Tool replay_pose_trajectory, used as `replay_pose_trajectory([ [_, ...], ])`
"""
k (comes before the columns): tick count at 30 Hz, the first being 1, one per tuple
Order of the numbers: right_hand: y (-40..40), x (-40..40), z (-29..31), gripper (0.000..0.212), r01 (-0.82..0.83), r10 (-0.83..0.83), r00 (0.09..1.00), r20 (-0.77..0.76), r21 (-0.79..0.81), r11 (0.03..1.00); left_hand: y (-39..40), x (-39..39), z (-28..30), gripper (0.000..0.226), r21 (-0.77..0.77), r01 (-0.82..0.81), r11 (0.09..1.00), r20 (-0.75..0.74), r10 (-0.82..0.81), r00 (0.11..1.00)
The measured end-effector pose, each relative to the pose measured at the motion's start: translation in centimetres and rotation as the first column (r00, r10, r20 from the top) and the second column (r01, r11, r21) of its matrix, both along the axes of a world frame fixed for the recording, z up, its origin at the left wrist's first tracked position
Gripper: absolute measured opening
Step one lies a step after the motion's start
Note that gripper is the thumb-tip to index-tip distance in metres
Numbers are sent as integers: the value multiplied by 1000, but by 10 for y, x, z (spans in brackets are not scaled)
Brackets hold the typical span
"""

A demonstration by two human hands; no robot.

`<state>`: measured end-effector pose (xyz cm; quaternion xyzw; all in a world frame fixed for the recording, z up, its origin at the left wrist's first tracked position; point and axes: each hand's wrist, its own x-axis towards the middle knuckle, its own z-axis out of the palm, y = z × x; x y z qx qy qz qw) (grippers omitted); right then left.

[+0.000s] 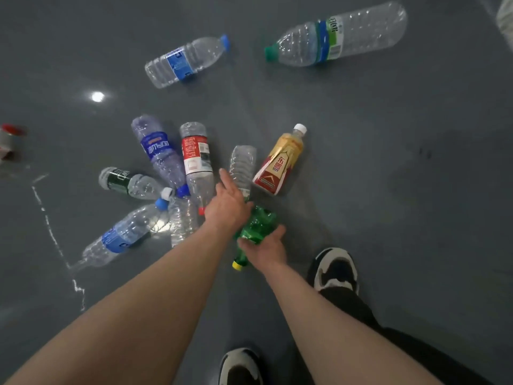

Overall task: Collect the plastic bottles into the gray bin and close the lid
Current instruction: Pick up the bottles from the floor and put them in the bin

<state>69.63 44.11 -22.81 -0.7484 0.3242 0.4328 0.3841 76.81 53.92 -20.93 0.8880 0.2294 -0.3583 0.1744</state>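
On the gray floor (388,190) lie many empty plastic bottles, all on their sides. Largest is the big clear bottle with a green cap (337,34) at the top right, well apart from the rest. Left of it lies a clear bottle with a blue label and blue cap (186,61). Nearer the person, a cluster fans out: a purple-tinted bottle with a dark blue label (159,152), a clear bottle with a red and white label (197,162) just beside it, a gold and red bottle with a white cap (281,161) to the right, a plain clear bottle (242,168) between those two, a small bottle with a dark green label (127,183), and a blue-labelled bottle (125,234) at lower left. The gray bin is out of sight.

Both bare arms reach down toward the cluster. The left hand (227,202) is spread flat, fingers extended, over the necks of the red-labelled and plain clear bottles (whether it touches them cannot be told). The right hand (266,247) is wrapped around a crumpled green bottle (258,223), its yellow cap (237,265) pointing toward the person. Two black and white shoes (336,269) stand below.
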Motion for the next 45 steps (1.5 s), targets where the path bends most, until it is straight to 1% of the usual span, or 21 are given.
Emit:
replay_pose_trajectory([
  [3, -6, -3, 0, 74, -20, 20, 1000, 3, 81, 997, 5, -8, -10, 91, -89, -64, 994, -61, 59, 996],
  [5, -16, -8, 24, 71, 52, -49, 998, -30, 129, 990, 13, -19, 13, 86, -126, -100, 987, -145, 82, 986],
  [7, -29, -14, 46, 61, 82, -78, 997, -28, 149, 986, 18, -39, 36, 88, -224, -189, 956, -204, 144, 968],
  [9, -46, -15, 103, 43, 84, -84, 996, -4, 183, 980, 15, -58, 84, 90, -311, -227, 923, -198, 171, 965],
  [11, -63, -22, 160, 40, 87, -89, 996, -3, 222, 971, 3, -75, 137, 80, -361, -261, 895, -203, 197, 959],
  [13, -90, -32, 220, 35, 60, -64, 998, 12, 213, 975, -25, -85, 196, 70, -386, -220, 896, -214, 145, 966],
  [15, -115, -44, 261, 29, 34, -48, 997, 61, 210, 977, -55, -93, 247, 64, -377, -169, 911, -237, 81, 968],
  [18, -178, -67, 324, 31, 132, -155, 982, 107, 198, 971, -121, -100, 314, 60, -430, -61, 901, -228, -43, 973],
  [21, -239, -96, 359, 26, 241, -264, 954, 140, 157, 958, -187, -111, 347, 51, -477, 72, 876, -167, -171, 971],
  [23, -294, -131, 365, 26, 341, -361, 921, 148, 143, 929, -244, -132, 348, 49, -497, 142, 856, -138, -240, 961],
  [26, -361, -186, 354, 25, 432, -440, 888, 131, 91, 898, -316, -171, 339, 51, -520, 201, 830, -152, -321, 935],
  [29, -441, -266, 333, 42, 525, -527, 841, 124, 51, 850, -409, -236, 329, 59, -535, 246, 808, -168, -386, 907],
  [32, -531, -344, 336, 47, 642, -640, 763, 91, 16, 767, -514, -302, 323, 62, -572, 304, 762, -188, -482, 856],
  [34, -596, -391, 341, 64, 687, -681, 725, 102, -53, 724, -587, -341, 332, 64, -601, 320, 733, -179, -513, 839],
  [37, -688, -458, 339, 86, 686, -665, 728, 169, -180, 705, -683, -390, 348, 60, -643, 356, 678, -173, -582, 795],
  [38, -715, -476, 340, 89, 686, -659, 727, 193, -230, 690, -711, -404, 352, 66, -663, 366, 653, -154, -597, 787],
  [40, -759, -501, 345, 85, 678, -638, 734, 232, -311, 666, -752, -426, 357, 97, -677, 406, 614, -115, -633, 766],
  [41, -773, -508, 349, 80, 664, -621, 745, 243, -359, 656, -766, -433, 363, 107, -674, 425, 604, -103, -647, 756],
  [42, -781, -513, 351, 77, 648, -605, 757, 248, -408, 643, -775, -439, 366, 109, -673, 444, 592, -92, -663, 743],
  [44, -773, -501, 369, 70, 625, -593, 772, 230, -445, 641, -777, -442, 368, 98, -667, 462, 584, -96, -682, 725],
  [45, -762, -491, 370, 65, 611, -585, 784, 209, -433, 663, -767, -437, 365, 92, -654, 462, 599, -117, -684, 720],
])
